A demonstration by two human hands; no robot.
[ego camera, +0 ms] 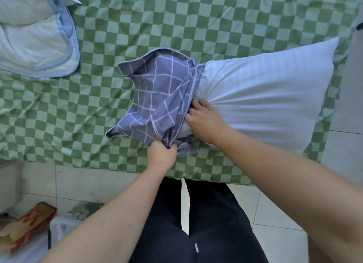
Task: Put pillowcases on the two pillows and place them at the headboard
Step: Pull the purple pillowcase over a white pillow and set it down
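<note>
Figure: Drawing a pillowcase over the first pillow, at the near edge of the bed.

The white pillow (pixel 265 97) lies across the checked bed sheet (pixel 137 17), its near end just inside the mouth of the blue grid pillowcase (pixel 157 94). The left hand (pixel 162 154) clenches a bunched fold of the pillowcase at the pillow's near corner; the right hand (pixel 204 119) rests on the pillow with fingertips tucked under the opening hem, though whether they pinch it cannot be told. To do this step well, judging from the bunching, spread the opening wide, seat both pillow corners, then pull the hem evenly along the pillow. A pale quilt (pixel 35 37) lies well apart from the pillow.
</note>
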